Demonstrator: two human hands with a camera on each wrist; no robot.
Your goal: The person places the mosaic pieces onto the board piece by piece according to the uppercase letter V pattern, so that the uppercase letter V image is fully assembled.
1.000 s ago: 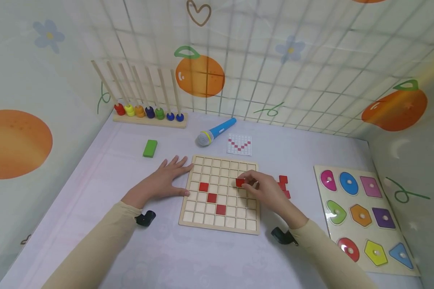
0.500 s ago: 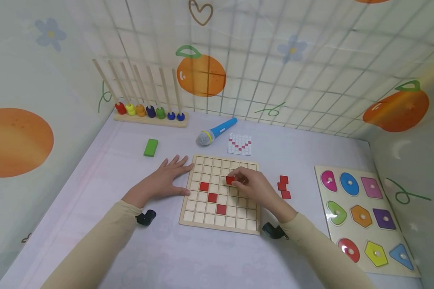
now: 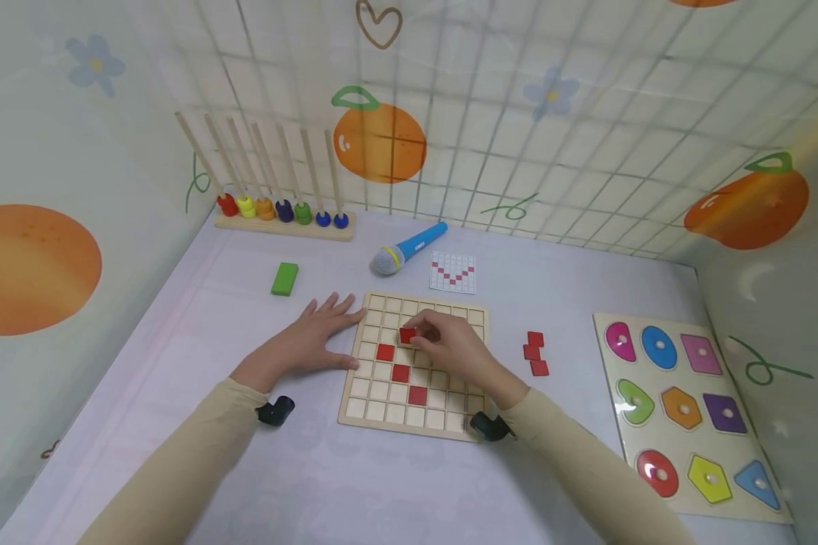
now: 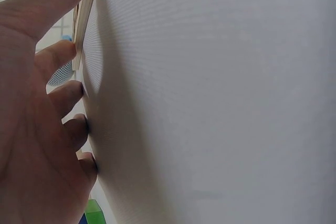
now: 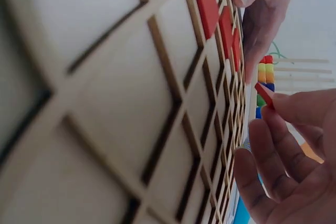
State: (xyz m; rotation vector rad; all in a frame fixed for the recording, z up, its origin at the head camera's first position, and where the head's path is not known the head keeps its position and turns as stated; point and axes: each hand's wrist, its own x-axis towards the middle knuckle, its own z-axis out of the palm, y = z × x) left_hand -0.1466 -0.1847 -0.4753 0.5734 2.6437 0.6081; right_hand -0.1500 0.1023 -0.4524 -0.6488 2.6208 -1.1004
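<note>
Right hand: the right hand [image 3: 450, 341] pinches one red tile between thumb and fingertips; a loose pinch on so small an edge could let it slip early.
Held tile: the held tile [image 3: 407, 335] is tilted above the board [image 3: 375, 412], up and right of the nearest set tile in the head view; which cell lies under it is hard to tell. Let go at this slant, it could land across a ridge or in a neighbouring cell.
Left hand: the left hand [image 3: 310, 337] is spread on the desk [image 3: 313, 484], thumb and forefinger touching the board's left edge; if that touch is light, a push from the right could slide or turn the board.
Set tiles: three set tiles [image 3: 401, 373] sit in cells on a diagonal; low right-hand fingers could knock one.
Spare tiles: three spare tiles [image 3: 532, 352] lie right of the board; the right sleeve [image 3: 552, 435] could sweep them if the arm swings back low.
</note>
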